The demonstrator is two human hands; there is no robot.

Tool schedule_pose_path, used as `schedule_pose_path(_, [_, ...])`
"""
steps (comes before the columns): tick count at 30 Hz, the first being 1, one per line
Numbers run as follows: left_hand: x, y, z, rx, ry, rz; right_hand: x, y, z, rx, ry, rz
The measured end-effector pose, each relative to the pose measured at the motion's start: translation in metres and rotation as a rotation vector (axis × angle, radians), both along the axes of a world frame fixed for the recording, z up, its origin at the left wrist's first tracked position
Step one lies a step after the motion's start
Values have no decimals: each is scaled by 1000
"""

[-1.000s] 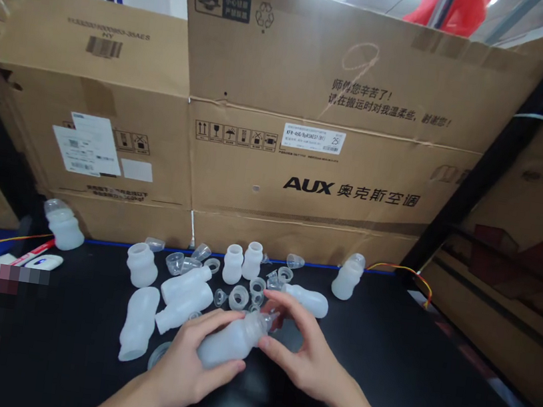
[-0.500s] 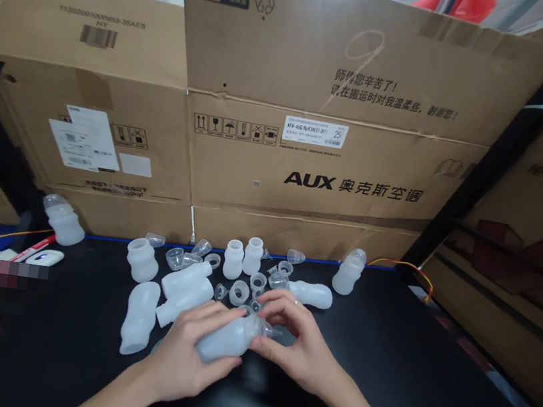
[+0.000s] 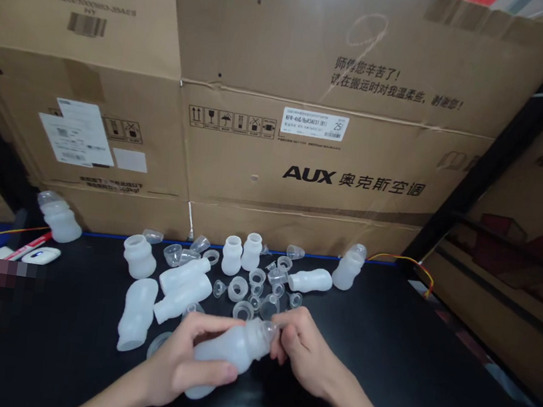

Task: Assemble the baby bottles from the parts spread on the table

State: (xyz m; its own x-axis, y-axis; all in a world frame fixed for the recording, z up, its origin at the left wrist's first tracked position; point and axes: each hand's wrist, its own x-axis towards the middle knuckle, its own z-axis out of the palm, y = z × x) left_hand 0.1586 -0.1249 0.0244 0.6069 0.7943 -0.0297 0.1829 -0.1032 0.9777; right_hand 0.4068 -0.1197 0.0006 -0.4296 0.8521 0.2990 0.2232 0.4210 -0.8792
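A frosted white baby bottle (image 3: 228,351) lies tilted in my left hand (image 3: 179,360), its neck pointing up and to the right. My fingers and thumb wrap round its body. On its neck sits a clear collar with a clear nipple (image 3: 269,331). The curled fingers of my right hand (image 3: 308,351) close on the tip of that nipple, which they partly hide. Just beyond the hands lie loose clear rings (image 3: 243,311), small nipples (image 3: 219,289) and a clear cap (image 3: 270,307). Another clear round part (image 3: 159,344) shows beside my left wrist.
Several uncapped bottles (image 3: 137,315) lie or stand on the black table (image 3: 378,380). Capped bottles stand at the back left (image 3: 61,218) and back right (image 3: 348,268). A large cardboard sheet (image 3: 360,148) walls the far edge. A white device (image 3: 42,255) lies at the left.
My right hand has gone from spread fingers around the bottle's top to a closed grip at the nipple tip. The bottle has turned slightly more upright in my left hand.
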Motion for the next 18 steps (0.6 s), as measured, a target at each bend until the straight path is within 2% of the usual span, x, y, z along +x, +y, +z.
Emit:
schedule_pose_path(4, [-7, 6, -2, 75, -1, 69, 3, -5, 11, 39, 94, 12])
schedule_pose_path(7, [-13, 6, -13, 144, 50, 82, -1, -8, 14, 75, 8, 74])
schedule_pose_path(10, [-16, 3, -29, 275, 103, 141, -3, -8, 9, 129, -160, -30])
schedule_pose_path(12, [-18, 1, -35, 327, 141, 186, -2, -7, 7, 157, -143, -49])
schedule_pose_path(15, [-19, 2, -35, 322, 186, 162, 0, -7, 10, 139, -11, 55])
schedule_pose_path(18, [-20, 3, -31, 361, 190, 157, -3, -8, 12, 105, -68, 54])
